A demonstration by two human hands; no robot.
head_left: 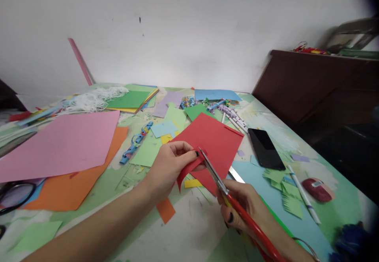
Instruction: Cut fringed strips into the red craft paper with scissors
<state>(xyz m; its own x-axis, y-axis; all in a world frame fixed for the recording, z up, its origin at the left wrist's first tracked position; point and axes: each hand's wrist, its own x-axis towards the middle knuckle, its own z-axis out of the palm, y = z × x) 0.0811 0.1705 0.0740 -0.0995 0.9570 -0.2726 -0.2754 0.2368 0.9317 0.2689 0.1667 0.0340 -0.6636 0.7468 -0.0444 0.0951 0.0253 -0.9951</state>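
My left hand [174,163] pinches a small strip of red paper [186,174] between thumb and fingers. In my right hand [241,203] is a pair of scissors [213,173] with red handles, its blades pointing up and left. The blade tips meet the red strip close to my left thumb. Behind both hands a larger sheet of red paper [211,133] lies on the table, with a narrow red piece near its far right edge. Whether the blades are parted is hard to make out.
A black phone [265,148], fringed green paper [286,193] and a red computer mouse [317,189] lie to the right. Pink paper [65,143] overlaps orange paper [85,183] on the left. White string [91,100] is heaped at the back. A blue paper roll [136,143] lies left of centre.
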